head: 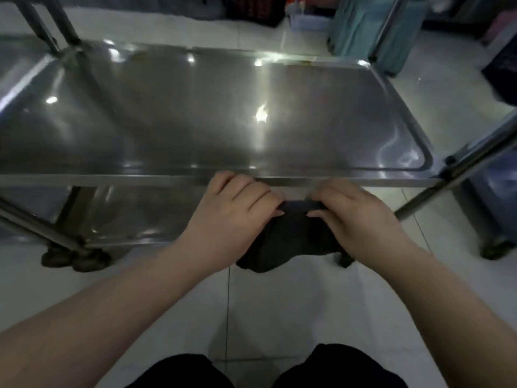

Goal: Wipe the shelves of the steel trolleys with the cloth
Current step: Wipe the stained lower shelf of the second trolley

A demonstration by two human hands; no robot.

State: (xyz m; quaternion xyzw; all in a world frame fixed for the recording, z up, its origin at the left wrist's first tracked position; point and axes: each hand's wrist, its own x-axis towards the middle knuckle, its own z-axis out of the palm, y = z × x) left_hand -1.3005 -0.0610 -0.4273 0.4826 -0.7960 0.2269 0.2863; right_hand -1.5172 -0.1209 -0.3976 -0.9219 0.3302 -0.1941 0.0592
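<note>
Knees (181,371): dark cloth, bottom edge of view, over a pale tiled floor (279,309).

Trolley (112,180): steel, on tube legs, with dark wheels (75,259) at its near left foot.
- Upper shelf (223,113): a shallow tray with a raised rim, shiny with light glare. Its long axis runs left to right.
- Lower shelf (134,214): seen under the front rim, partly hidden by the arms.

Suitcase (361,29): teal, standing beyond the far right leg.

Left hand (235,217) and right hand (355,217): side by side just in front of the upper shelf's front rim. The fingers (243,189) curl down, and both thumbs pinch the cloth's top edge.

Cloth (293,236): dark and bunched. It hangs between the two hands, clear of both shelves.

Key relation: the upper shelf lies straight ahead of the fingers and slightly above the cloth. Both hands look equally near, so the cloth likely goes forward over the rim, then sweeps along the long axis.
</note>
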